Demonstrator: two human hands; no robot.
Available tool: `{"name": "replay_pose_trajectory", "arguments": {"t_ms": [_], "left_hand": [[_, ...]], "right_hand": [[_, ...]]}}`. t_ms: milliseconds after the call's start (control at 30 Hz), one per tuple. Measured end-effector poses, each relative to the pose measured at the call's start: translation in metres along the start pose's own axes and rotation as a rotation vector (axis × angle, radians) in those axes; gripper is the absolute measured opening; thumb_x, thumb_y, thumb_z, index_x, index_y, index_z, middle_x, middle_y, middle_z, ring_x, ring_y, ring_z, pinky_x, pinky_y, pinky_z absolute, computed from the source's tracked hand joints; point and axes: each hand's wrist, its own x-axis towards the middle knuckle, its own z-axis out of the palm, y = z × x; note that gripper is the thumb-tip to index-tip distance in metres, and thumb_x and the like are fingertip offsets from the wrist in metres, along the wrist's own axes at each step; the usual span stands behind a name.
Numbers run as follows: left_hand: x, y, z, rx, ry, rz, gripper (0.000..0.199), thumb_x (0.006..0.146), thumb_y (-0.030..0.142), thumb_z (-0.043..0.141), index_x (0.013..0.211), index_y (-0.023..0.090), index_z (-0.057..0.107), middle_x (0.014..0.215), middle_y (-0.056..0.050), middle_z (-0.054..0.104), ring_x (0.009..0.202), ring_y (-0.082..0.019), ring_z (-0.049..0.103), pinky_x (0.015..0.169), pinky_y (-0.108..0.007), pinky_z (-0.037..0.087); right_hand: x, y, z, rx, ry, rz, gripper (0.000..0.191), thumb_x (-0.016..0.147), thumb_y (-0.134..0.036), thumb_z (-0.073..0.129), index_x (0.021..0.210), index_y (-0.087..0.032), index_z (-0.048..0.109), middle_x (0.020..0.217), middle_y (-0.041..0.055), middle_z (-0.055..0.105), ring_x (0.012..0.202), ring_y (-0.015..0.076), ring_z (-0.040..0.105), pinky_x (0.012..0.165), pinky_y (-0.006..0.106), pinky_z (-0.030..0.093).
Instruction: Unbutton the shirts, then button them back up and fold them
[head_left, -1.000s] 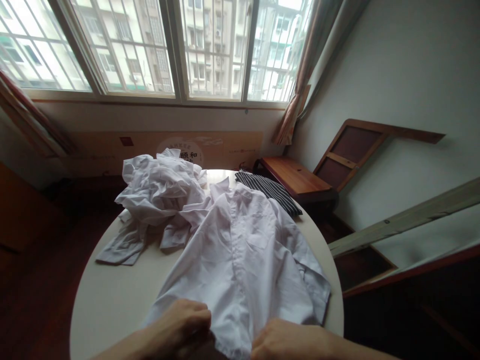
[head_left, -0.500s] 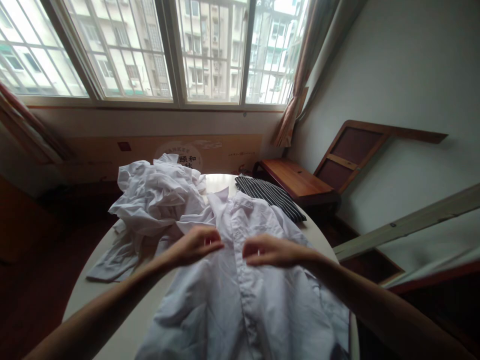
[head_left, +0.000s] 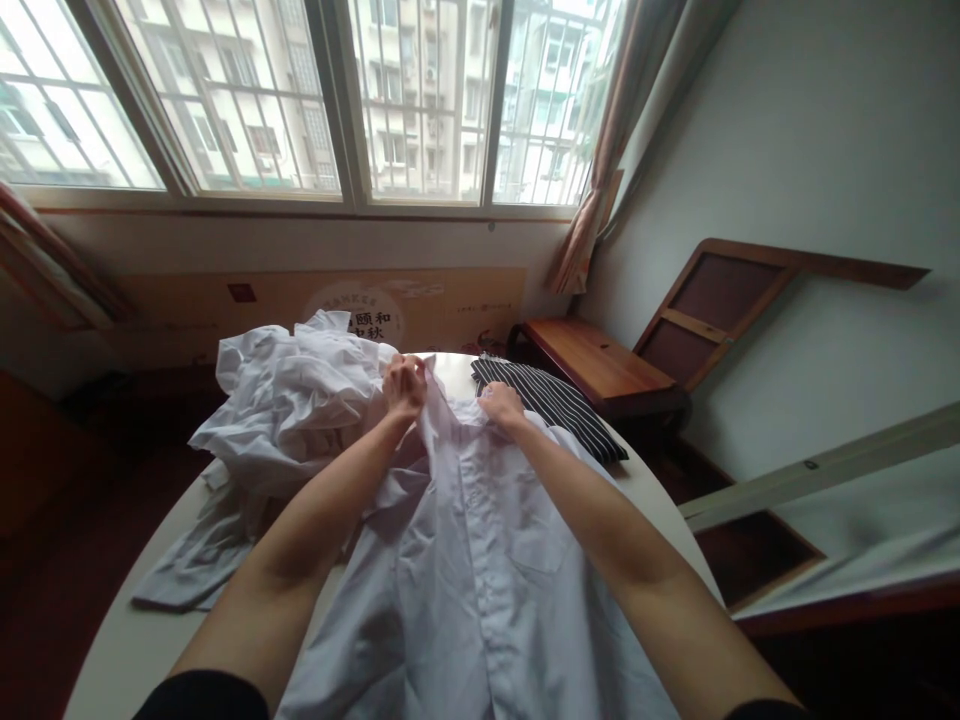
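Note:
A white button-front shirt (head_left: 450, 560) lies front side up, its collar toward the window and its hem running out of view at the bottom. At the collar's left part, my left hand (head_left: 405, 385) is closed on the cloth and lifts a fold of it. My right hand (head_left: 501, 403) pinches the collar's right part, its fingertips partly hidden. A chest pocket shows below my right hand. Left of the shirt sits a crumpled heap of white garments (head_left: 300, 390), close beside my left hand.
Everything lies on a round white table (head_left: 105, 640). A folded black-and-white striped cloth (head_left: 551, 400) rests at its far right edge. Beyond stands a wooden chair (head_left: 592, 355) near the wall, and a pale rail (head_left: 817, 465) crosses the right side.
Both hands have moved away from me, from above the shirt's middle to its collar, and have closed on the cloth. The collar's left part is now raised.

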Motion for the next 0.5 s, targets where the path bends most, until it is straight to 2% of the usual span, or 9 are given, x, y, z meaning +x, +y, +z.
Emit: {"name": "replay_pose_trajectory", "arguments": {"t_ms": [67,133,200,333,400,433,500], "left_hand": [[0.002,-0.005,-0.006,-0.056,0.217,0.074,0.027,0.092,0.024,0.036,0.1,0.016,0.06,0.103,-0.014,0.06,0.087,-0.022,0.059,0.072,-0.031,0.043],[0.0,-0.014,-0.012,-0.144,0.257,0.204,0.023,0.09,0.02,0.036,0.101,0.016,0.057,0.096,-0.01,0.061,0.08,-0.019,0.059,0.07,-0.029,0.044],[-0.006,-0.023,-0.017,-0.244,0.157,0.353,0.021,0.086,0.013,0.039,0.099,0.017,0.056,0.088,-0.006,0.063,0.074,-0.016,0.059,0.069,-0.028,0.045],[-0.02,-0.038,-0.025,-0.304,-0.28,0.605,0.022,0.072,0.006,0.043,0.077,0.017,0.061,0.081,-0.003,0.064,0.074,-0.014,0.059,0.074,-0.028,0.048],[-0.023,-0.039,-0.027,-0.277,-0.503,0.565,0.022,0.068,0.006,0.045,0.07,0.016,0.064,0.076,-0.002,0.065,0.07,-0.014,0.06,0.073,-0.03,0.049],[-0.022,-0.038,-0.028,-0.265,-0.562,0.493,0.022,0.068,0.007,0.045,0.07,0.016,0.066,0.074,-0.002,0.065,0.066,-0.014,0.06,0.072,-0.03,0.049],[-0.017,-0.033,-0.026,-0.246,-0.517,0.342,0.023,0.072,0.012,0.048,0.079,0.017,0.069,0.079,-0.003,0.067,0.067,-0.015,0.061,0.073,-0.031,0.05]], "right_hand": [[0.002,0.006,-0.004,0.096,0.138,-0.036,0.019,0.078,-0.03,0.057,0.093,-0.019,0.063,0.095,0.0101,0.068,0.092,0.0235,0.062,0.078,0.031,0.043],[0.003,0.011,-0.008,0.202,0.279,-0.112,0.019,0.079,-0.03,0.056,0.094,-0.02,0.061,0.094,0.0074,0.067,0.088,0.0205,0.061,0.079,0.03,0.044],[0.005,0.014,-0.014,0.303,0.369,-0.178,0.019,0.079,-0.03,0.055,0.095,-0.02,0.06,0.091,0.0056,0.066,0.084,0.0185,0.061,0.079,0.03,0.045],[0.008,0.02,-0.024,0.496,0.371,-0.262,0.023,0.074,-0.029,0.058,0.095,-0.019,0.059,0.083,0.0037,0.064,0.075,0.017,0.059,0.074,0.031,0.047],[0.009,0.022,-0.029,0.604,0.293,-0.321,0.025,0.07,-0.028,0.06,0.093,-0.018,0.059,0.083,0.0034,0.063,0.074,0.016,0.059,0.071,0.03,0.048],[0.009,0.023,-0.031,0.656,0.235,-0.347,0.025,0.068,-0.027,0.061,0.091,-0.018,0.059,0.083,0.0032,0.063,0.072,0.0154,0.059,0.069,0.029,0.048],[0.009,0.024,-0.035,0.739,0.133,-0.385,0.027,0.066,-0.028,0.062,0.09,-0.017,0.058,0.081,0.0024,0.063,0.069,0.0144,0.058,0.065,0.027,0.048]]}}
